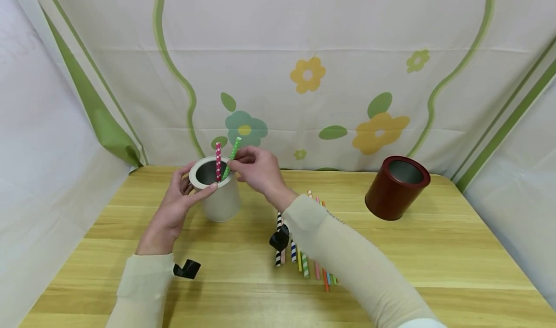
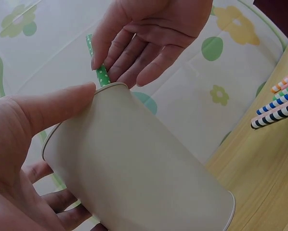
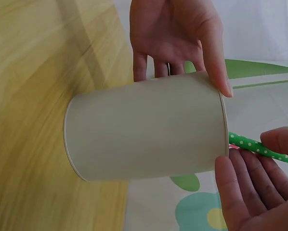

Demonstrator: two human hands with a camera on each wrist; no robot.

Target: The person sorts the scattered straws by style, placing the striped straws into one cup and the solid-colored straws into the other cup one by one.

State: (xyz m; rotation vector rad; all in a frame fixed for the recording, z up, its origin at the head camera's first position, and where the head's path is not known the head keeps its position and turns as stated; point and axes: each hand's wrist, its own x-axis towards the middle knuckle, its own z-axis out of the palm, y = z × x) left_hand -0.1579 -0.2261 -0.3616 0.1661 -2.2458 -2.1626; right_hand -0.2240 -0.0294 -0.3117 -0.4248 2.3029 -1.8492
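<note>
Right sleeve [image 1: 347, 255] hangs over the loose straws [image 1: 305, 266]; just beyond the fingers [image 1: 237, 166] run the desk's [image 1: 239, 289] back edge and cloth [image 1: 269, 77]. Fingers of the left hand [image 1: 174, 202] clamp the white can [image 1: 223, 202]; those of the right hand [image 1: 261, 170] pinch the green straw [image 1: 235, 148], its foot inside that can beside the pink straw [image 1: 218, 161]. Well right of the fingers, across desk, sits the red can [image 1: 391, 198].

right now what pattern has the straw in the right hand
The straw is green with white dots, clearest in the right wrist view.
</note>
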